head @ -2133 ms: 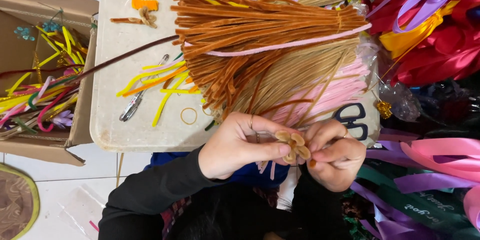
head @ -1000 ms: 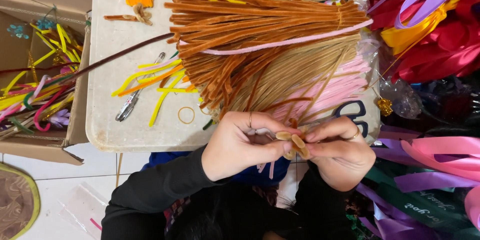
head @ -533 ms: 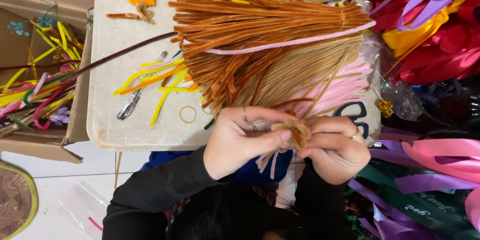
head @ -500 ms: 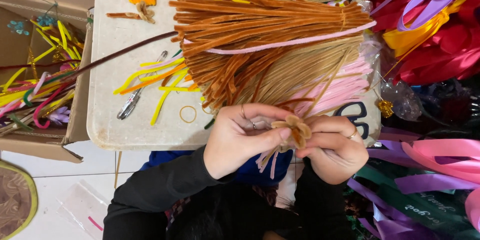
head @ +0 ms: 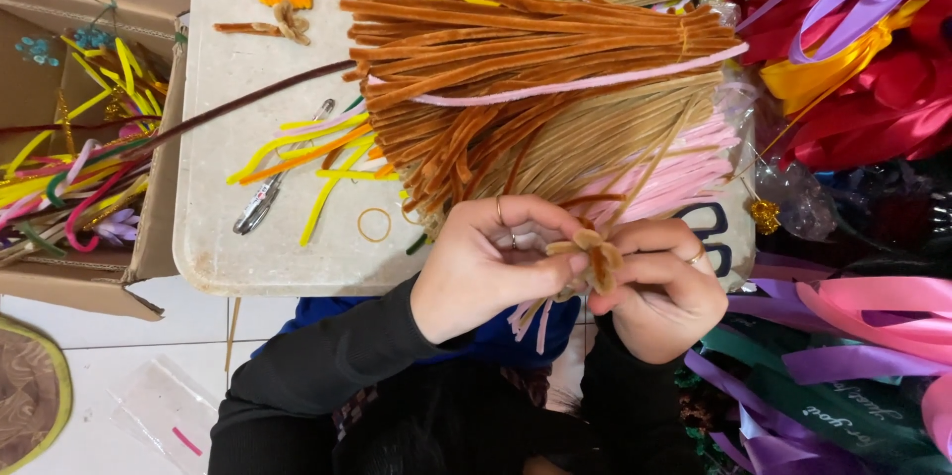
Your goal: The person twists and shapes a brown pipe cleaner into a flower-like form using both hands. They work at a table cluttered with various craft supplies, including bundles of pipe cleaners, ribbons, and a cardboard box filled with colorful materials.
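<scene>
Above table edge [head: 297, 277], left hand [head: 486, 272] and right hand [head: 659, 287] pinched small tan fuzzy pipe-cleaner twist [head: 593, 259] between fingertips, steadying loops; orange-brown pipe-cleaner bundle [head: 516, 49] lay within reach.

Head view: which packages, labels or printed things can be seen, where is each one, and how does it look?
Cardboard box: left of the table, open, brown, holding coloured pipe cleaners.
Clear plastic bag: on the floor, lower left, flat, with a small pink mark.
Green ribbon: lower right, dark green with pale script lettering.
</scene>
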